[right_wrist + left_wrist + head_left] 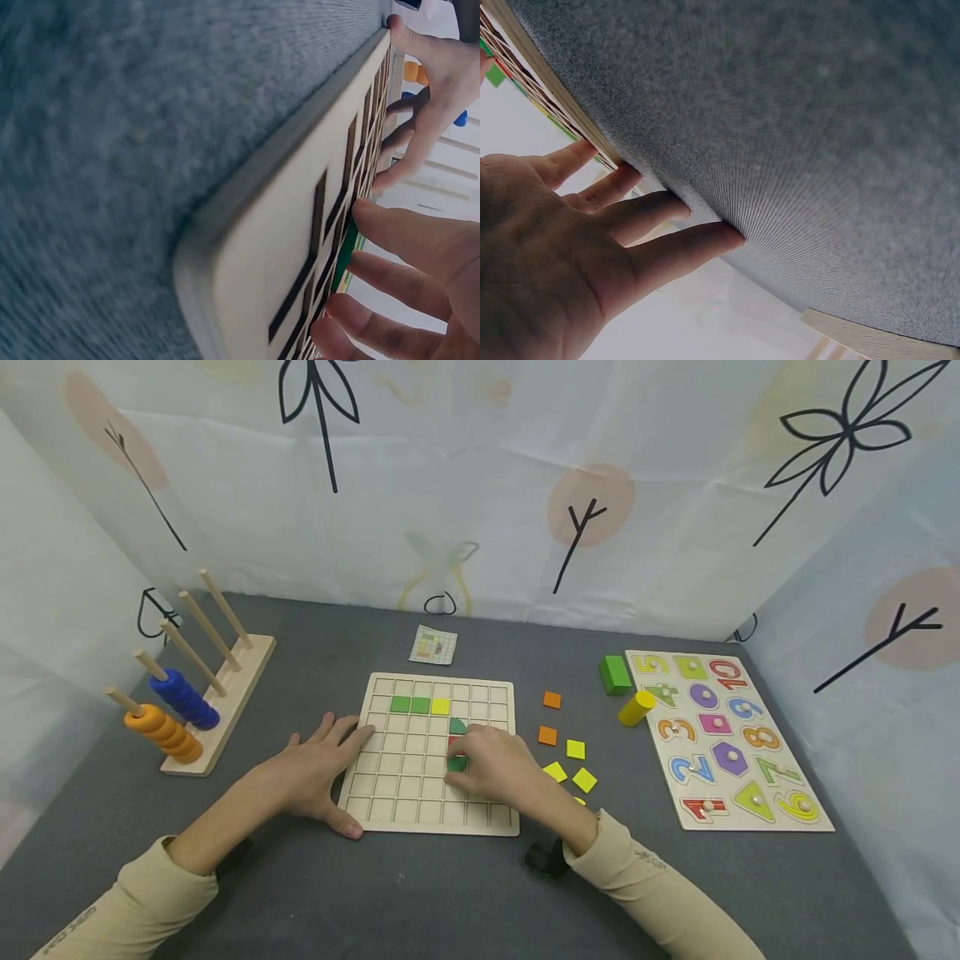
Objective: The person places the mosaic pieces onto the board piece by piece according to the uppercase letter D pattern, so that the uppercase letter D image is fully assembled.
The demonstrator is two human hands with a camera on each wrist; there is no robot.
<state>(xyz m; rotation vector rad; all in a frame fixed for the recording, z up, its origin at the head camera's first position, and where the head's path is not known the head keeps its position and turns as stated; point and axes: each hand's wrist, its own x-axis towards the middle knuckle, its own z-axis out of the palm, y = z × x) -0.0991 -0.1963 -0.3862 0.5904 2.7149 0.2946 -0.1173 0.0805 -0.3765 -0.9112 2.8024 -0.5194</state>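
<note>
Grey table [337,893], head view: board [410,764] lies flat; a green-green-yellow row [420,705] is set in, loose tiles [575,749] lie beside, so filling seems partly done.
Left hand [562,247], left wrist view: fingers spread wide at the board's edge, gripping nothing.
Right hand [457,262], right wrist view: narrow, thumb and fingers pinching a green tile [346,255] at the grid; whether seated, unclear.

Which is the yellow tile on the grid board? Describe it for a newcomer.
On the grey table, find the pale grid board. Near its far edge, three tiles form a row. The yellow tile ends it on the right; the other two are green.
</note>
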